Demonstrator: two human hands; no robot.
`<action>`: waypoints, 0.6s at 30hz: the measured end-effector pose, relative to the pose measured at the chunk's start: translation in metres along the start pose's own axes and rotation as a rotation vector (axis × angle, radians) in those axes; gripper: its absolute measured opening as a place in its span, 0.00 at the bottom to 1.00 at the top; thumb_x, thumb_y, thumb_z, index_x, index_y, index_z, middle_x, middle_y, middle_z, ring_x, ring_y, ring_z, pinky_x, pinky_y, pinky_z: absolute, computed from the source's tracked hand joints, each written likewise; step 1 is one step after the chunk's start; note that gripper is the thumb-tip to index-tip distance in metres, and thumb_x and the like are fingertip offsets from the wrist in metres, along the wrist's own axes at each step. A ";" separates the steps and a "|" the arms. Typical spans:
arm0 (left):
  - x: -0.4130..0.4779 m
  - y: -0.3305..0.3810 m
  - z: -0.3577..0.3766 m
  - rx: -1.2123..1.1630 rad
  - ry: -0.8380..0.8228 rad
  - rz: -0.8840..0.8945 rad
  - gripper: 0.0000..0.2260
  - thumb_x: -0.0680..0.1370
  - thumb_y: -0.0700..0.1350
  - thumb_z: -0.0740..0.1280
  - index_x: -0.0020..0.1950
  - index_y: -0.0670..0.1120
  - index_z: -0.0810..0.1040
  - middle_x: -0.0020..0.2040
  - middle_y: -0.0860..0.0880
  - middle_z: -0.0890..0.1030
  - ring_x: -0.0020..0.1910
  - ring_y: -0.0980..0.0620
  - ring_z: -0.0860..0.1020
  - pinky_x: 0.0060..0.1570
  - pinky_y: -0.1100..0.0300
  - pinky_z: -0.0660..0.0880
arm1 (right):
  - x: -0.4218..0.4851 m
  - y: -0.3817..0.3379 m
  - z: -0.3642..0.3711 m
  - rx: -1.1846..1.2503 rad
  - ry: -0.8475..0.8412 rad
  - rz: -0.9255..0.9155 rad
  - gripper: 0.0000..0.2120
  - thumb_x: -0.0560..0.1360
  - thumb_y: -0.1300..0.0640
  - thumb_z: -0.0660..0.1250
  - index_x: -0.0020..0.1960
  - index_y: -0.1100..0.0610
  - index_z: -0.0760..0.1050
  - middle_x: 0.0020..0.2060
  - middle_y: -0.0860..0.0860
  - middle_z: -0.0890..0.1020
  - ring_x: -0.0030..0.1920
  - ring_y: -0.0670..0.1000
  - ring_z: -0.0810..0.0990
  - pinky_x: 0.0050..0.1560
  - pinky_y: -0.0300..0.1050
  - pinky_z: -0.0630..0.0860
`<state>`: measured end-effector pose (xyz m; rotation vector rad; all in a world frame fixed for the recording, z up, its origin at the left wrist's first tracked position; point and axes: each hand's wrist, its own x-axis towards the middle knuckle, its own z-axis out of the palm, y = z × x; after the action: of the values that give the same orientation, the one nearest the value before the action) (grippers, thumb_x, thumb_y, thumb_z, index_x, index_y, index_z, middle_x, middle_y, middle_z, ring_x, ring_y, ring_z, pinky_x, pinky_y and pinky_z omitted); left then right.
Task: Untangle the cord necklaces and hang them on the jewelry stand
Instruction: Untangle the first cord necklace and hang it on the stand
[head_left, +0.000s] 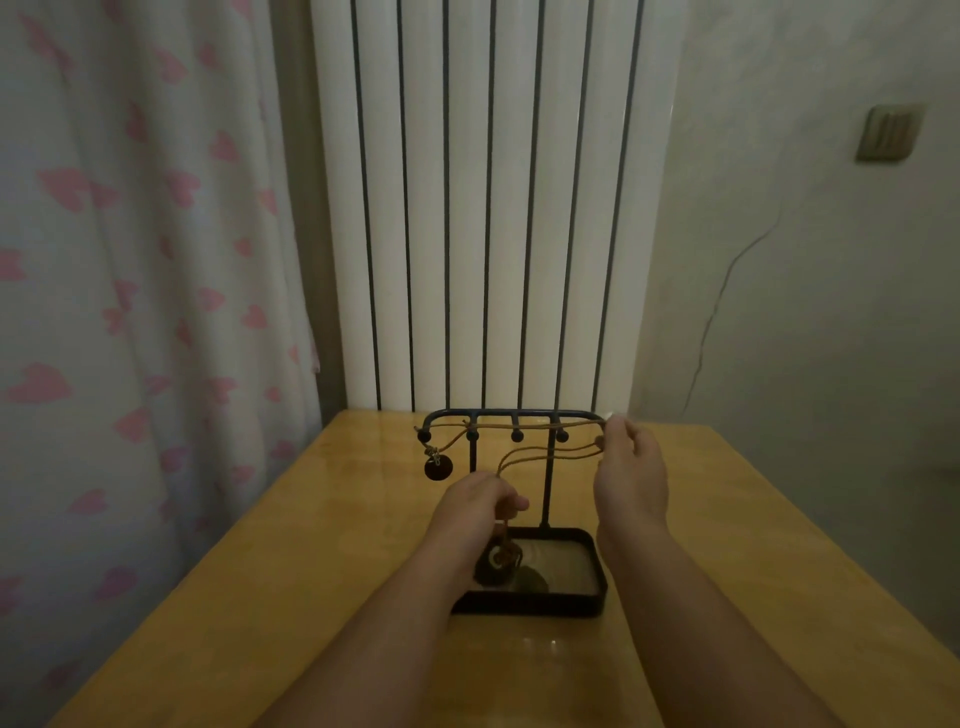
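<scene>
A black metal jewelry stand (546, 488) with ball-tipped pegs rises from a black rectangular tray (597, 571) on the wooden table. One tan cord necklace (519, 427) lies along the top pegs, and its dark round pendant (438, 468) hangs at the stand's left end. My right hand (631, 467) pinches cord at the right end of the top bar. A second tan cord (545, 453) runs from there down to my left hand (480, 501), which grips it. Its dark pendant (497, 564) dangles below that hand, over the tray.
The table (322, 545) is yellow-brown wood, narrow, with its far edge just behind the stand. A white ribbed radiator (488, 208) stands behind it. A curtain with pink prints (130, 312) hangs at the left, a plain wall at the right.
</scene>
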<state>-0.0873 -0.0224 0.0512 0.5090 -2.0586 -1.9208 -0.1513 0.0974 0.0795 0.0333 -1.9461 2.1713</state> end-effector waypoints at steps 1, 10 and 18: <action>-0.001 0.000 -0.003 -0.025 0.008 -0.008 0.07 0.81 0.43 0.62 0.52 0.44 0.79 0.50 0.46 0.82 0.54 0.47 0.79 0.60 0.47 0.75 | 0.001 0.001 0.000 -0.013 -0.007 -0.019 0.16 0.82 0.45 0.56 0.66 0.48 0.73 0.56 0.48 0.79 0.58 0.50 0.75 0.55 0.50 0.74; 0.004 -0.015 -0.028 -0.022 0.074 -0.012 0.08 0.82 0.46 0.61 0.54 0.48 0.80 0.43 0.45 0.80 0.45 0.46 0.80 0.51 0.52 0.81 | 0.003 0.003 -0.002 -0.190 -0.047 -0.199 0.11 0.83 0.54 0.54 0.54 0.45 0.74 0.44 0.44 0.79 0.46 0.44 0.76 0.44 0.44 0.74; 0.007 -0.012 -0.051 0.251 0.176 0.043 0.10 0.81 0.50 0.63 0.59 0.49 0.79 0.52 0.52 0.79 0.53 0.53 0.76 0.48 0.58 0.71 | 0.006 0.004 0.000 -0.250 -0.014 -0.210 0.13 0.82 0.56 0.55 0.56 0.48 0.77 0.41 0.42 0.78 0.43 0.46 0.78 0.41 0.44 0.75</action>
<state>-0.0709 -0.0721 0.0425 0.6583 -2.1849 -1.5416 -0.1582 0.0979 0.0766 0.2017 -2.1021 1.7905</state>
